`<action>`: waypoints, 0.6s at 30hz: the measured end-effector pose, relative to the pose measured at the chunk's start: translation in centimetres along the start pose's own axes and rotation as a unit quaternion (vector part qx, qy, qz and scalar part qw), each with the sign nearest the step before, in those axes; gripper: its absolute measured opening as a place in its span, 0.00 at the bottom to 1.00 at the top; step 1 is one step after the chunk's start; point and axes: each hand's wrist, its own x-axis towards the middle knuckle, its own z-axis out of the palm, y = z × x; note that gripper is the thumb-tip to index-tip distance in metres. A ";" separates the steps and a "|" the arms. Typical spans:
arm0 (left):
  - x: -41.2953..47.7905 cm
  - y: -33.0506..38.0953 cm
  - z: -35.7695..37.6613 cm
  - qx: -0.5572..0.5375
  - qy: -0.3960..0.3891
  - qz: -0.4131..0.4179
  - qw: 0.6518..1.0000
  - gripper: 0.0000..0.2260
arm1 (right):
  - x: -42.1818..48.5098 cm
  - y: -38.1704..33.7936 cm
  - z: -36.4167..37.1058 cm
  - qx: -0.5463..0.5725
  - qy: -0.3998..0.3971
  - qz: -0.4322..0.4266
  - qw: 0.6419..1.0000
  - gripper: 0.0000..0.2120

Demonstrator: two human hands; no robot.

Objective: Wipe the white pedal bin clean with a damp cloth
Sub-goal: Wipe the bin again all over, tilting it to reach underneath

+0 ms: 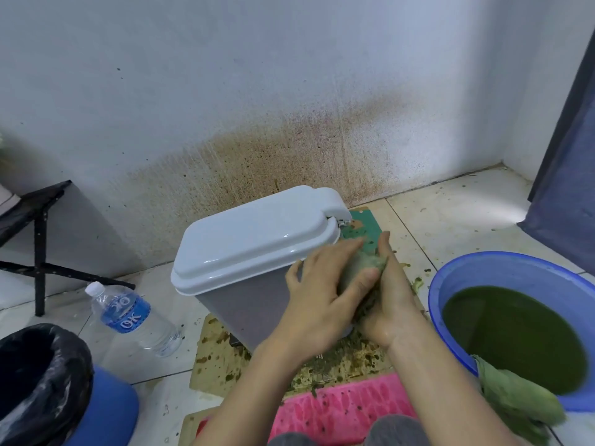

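The pedal bin (244,304) has a white lid (257,236) and a grey body, and stands shut on a stained board on the floor. Just right of the bin, both my hands hold a balled-up green-stained cloth (363,265). My left hand (322,297) wraps over the cloth from the left, its fingers touching the bin's right side. My right hand (386,294) cups the cloth from the right. Most of the cloth is hidden between my palms.
A blue basin (450,278) of murky green water sits at right, another green cloth (515,397) draped over its rim. A water bottle (135,317) lies left of the bin. A black-lined blue bin (106,413) stands lower left. A pink mat (338,410) lies near my knees.
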 end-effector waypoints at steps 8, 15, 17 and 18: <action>8.7 -2.1 -5.8 -0.015 0.206 -0.044 0.978 0.13 | 0.1 -1.0 -2.0 -0.010 0.058 -0.053 0.997 0.23; 14.7 -5.4 -4.0 0.155 0.025 -0.073 0.985 0.17 | 4.6 -1.3 1.8 -0.438 0.108 -0.464 0.762 0.10; 14.6 -6.2 -3.1 0.179 0.022 -0.058 0.982 0.17 | 6.1 -0.4 1.1 -0.563 0.115 -0.483 0.660 0.10; 14.6 -6.5 -2.9 0.180 0.029 -0.049 0.982 0.17 | 6.5 -0.1 0.8 -0.600 0.130 -0.485 0.623 0.11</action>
